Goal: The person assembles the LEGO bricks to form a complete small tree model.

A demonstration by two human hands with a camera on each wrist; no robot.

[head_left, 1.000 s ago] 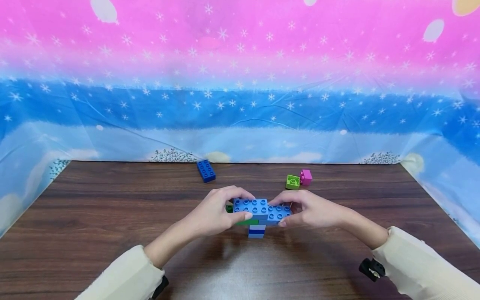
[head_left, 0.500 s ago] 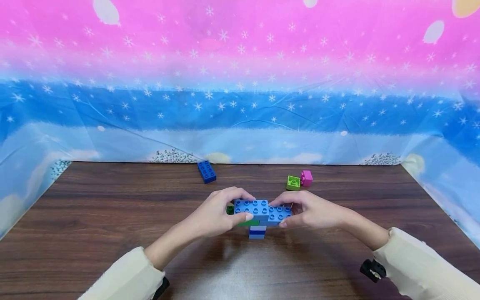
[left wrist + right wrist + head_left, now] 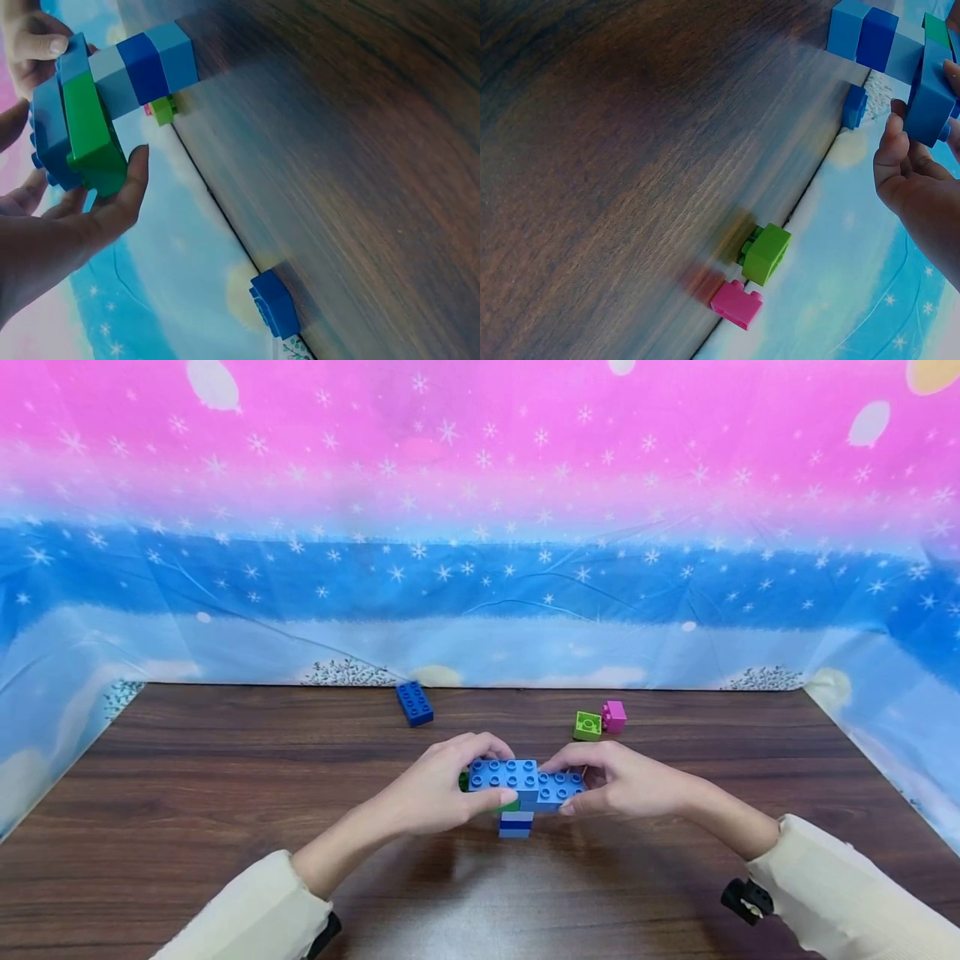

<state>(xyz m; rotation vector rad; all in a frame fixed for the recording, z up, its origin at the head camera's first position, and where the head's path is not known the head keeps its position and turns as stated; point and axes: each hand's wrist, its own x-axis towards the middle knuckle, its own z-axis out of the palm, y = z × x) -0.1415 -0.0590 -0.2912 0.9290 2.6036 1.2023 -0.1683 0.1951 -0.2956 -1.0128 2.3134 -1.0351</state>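
Note:
A built stack of toy building bricks stands on the table: a column of pale blue, dark blue and light blue bricks (image 3: 514, 825), with a green brick (image 3: 91, 131) and a light blue brick (image 3: 557, 792) side by side over it. Another light blue brick (image 3: 501, 773) lies on top, spanning the green one. My left hand (image 3: 442, 787) grips the top brick's left part, thumb along the front, fingers behind, partly hidden. My right hand (image 3: 632, 778) pinches the lower light blue brick at its right end, thumb in front and fingers at the back.
Toward the back edge lies a dark blue brick (image 3: 415, 703), left of the stack. An upturned lime green brick (image 3: 588, 726) and a pink brick (image 3: 613, 717) lie close together behind the right hand. A printed cloth (image 3: 480, 568) hangs behind the table (image 3: 247, 760).
My left hand has shifted slightly right, its thumb now farther along the front and covering more of the green brick. The right hand keeps its hold with little movement.

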